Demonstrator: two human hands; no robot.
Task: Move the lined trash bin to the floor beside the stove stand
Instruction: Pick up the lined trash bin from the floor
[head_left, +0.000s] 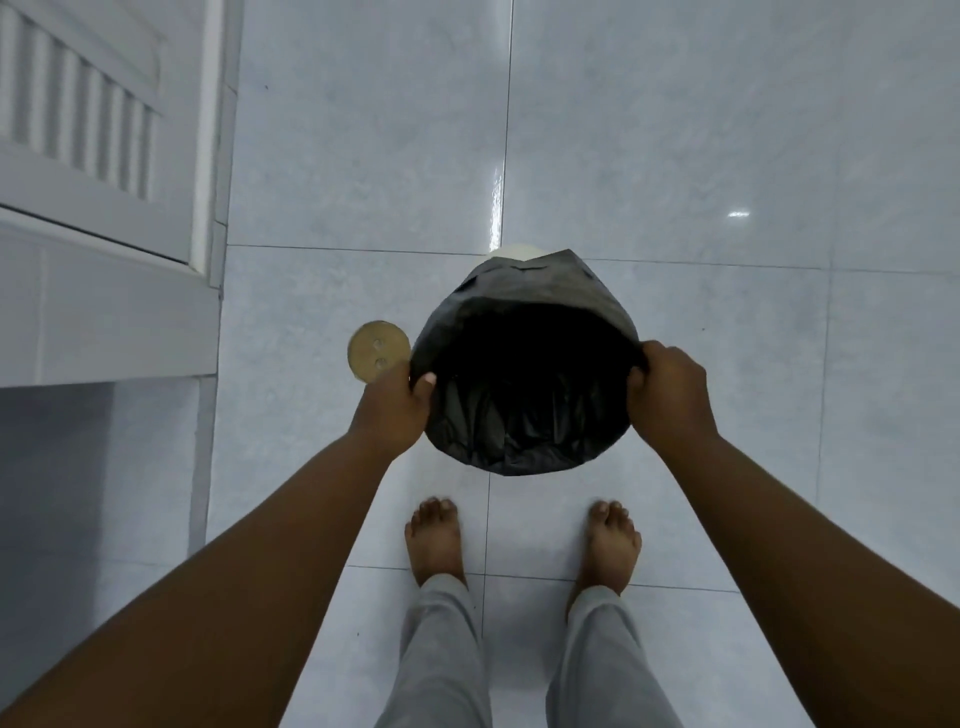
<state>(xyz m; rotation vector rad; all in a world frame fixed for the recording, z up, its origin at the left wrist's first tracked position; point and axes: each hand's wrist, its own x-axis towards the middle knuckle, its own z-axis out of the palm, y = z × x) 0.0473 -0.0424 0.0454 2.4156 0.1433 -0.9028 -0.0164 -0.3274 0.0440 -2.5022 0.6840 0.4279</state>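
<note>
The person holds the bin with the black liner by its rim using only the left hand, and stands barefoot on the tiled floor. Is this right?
Not quite. The head view shows both hands on the rim: the left hand and the right hand grip opposite sides of the bin. The rest is right.

Glossy tiled floor (675, 156), round drain cover (378, 352).

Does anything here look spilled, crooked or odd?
Nothing spilled. The trash bin is tipped toward the camera, held at its rim by the left hand and right hand. A round tan disc lies on the tiled floor beside it; what it is, I cannot tell.
</note>
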